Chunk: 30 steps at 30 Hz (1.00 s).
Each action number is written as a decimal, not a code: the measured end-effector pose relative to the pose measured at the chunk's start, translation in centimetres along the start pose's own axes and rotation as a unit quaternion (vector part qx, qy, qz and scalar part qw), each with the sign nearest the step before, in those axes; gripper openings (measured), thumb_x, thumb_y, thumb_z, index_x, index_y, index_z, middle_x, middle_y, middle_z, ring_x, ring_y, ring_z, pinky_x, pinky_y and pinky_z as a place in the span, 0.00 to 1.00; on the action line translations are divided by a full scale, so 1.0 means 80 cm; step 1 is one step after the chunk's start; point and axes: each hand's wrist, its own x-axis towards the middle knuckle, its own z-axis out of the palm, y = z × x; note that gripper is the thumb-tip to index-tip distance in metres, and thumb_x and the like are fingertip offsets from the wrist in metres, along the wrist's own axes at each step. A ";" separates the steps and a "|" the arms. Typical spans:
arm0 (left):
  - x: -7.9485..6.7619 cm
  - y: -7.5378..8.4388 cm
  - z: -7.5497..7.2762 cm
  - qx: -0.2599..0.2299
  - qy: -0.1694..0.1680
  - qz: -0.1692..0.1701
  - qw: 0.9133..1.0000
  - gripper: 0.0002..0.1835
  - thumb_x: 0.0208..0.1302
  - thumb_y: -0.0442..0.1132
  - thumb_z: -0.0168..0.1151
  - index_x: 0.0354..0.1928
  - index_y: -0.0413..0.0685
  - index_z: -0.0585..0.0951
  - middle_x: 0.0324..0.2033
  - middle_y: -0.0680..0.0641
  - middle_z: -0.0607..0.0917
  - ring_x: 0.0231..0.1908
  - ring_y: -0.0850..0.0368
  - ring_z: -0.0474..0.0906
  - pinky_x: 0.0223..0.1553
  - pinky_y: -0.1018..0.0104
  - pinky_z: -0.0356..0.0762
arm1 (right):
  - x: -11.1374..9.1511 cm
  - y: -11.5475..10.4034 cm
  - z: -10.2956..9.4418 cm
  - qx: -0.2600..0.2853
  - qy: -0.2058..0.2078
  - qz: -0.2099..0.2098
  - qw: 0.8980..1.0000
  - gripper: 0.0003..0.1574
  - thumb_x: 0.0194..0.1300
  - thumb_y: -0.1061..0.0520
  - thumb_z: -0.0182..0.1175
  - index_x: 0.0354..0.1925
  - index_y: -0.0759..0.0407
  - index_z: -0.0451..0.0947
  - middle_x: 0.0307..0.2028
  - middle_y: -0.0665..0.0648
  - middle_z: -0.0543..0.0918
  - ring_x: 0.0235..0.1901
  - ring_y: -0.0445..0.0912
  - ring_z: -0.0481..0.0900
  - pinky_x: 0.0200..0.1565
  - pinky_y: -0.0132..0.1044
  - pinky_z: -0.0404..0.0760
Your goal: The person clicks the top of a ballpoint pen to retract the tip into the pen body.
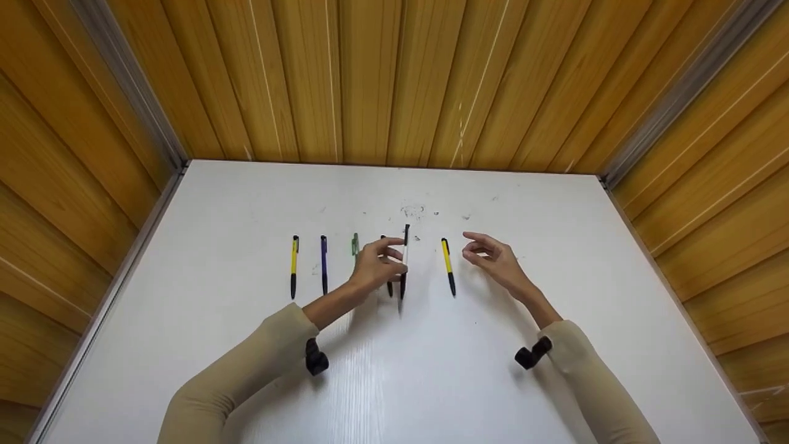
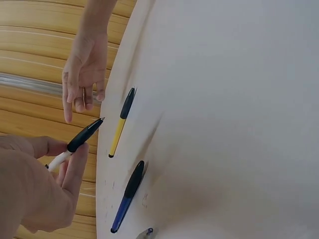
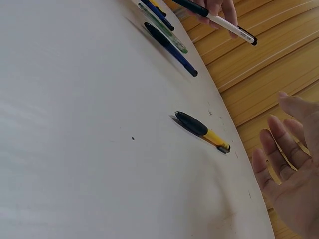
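head view: left hand [image 1: 375, 264] pinches the white-and-black ballpoint pen [image 1: 405, 254] above the tabletop [image 1: 425, 370]; a slack pinch could drop it. left wrist view: the blue-and-black pen [image 2: 128, 195] lies nearby, liable to be struck. right wrist view: right hand [image 3: 297, 196], empty and relaxed, near the yellow-and-black pen [image 3: 201, 130]; a careless sweep could roll it.

Head view: left hand [image 1: 377, 264] hides lower part of green pen [image 1: 355, 243] and middle of blue pen [image 1: 390, 288]. Left wrist view: a further pen [image 2: 145, 234] cut by bottom edge, only tip end in frame, body colour uncertain. Right wrist view: white pen [image 3: 227, 25] loses its tip past top edge; barrel print too small to read.
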 end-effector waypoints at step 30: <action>-0.026 0.005 -0.026 -0.035 -0.066 0.053 0.996 0.36 0.60 0.25 0.70 0.70 0.48 0.72 0.48 0.39 0.83 0.41 0.57 0.86 0.45 0.58 0.92 | -0.006 -0.088 0.096 -0.044 -0.116 -0.106 0.987 0.62 0.53 0.69 0.76 0.78 0.65 0.54 0.59 0.74 0.73 0.58 0.69 0.74 0.56 0.60 0.82</action>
